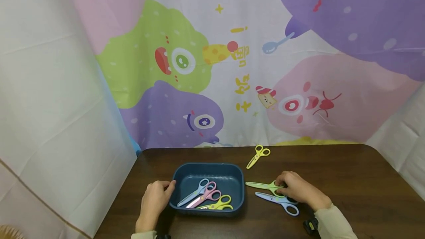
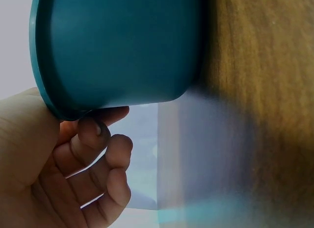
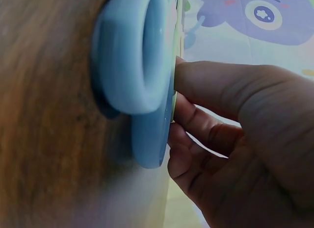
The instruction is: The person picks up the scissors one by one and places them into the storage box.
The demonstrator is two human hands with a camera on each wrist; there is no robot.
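Observation:
My left hand (image 1: 154,201) grips the left rim of a dark blue plastic bin (image 1: 240,185), thumb over the edge and fingers under it in the left wrist view. Inside lie blue scissors (image 1: 190,197), pink scissors (image 1: 204,197) and yellow scissors (image 1: 216,206). To the bin's right, my right hand (image 1: 300,188) pinches green scissors (image 1: 260,185) by the handle, blades pointing left toward the bin. Just in front of them lie other blue scissors (image 1: 275,199), whose handle loop (image 3: 115,56) looms large in the right wrist view and hides most of the green pair.
Another yellow pair of scissors (image 1: 255,160) lies near the back edge of the dark wooden table (image 1: 352,180). A curtain (image 1: 239,128) printed with cartoon monsters hangs right behind the table, and pale cloth (image 1: 66,121) hangs at the left side.

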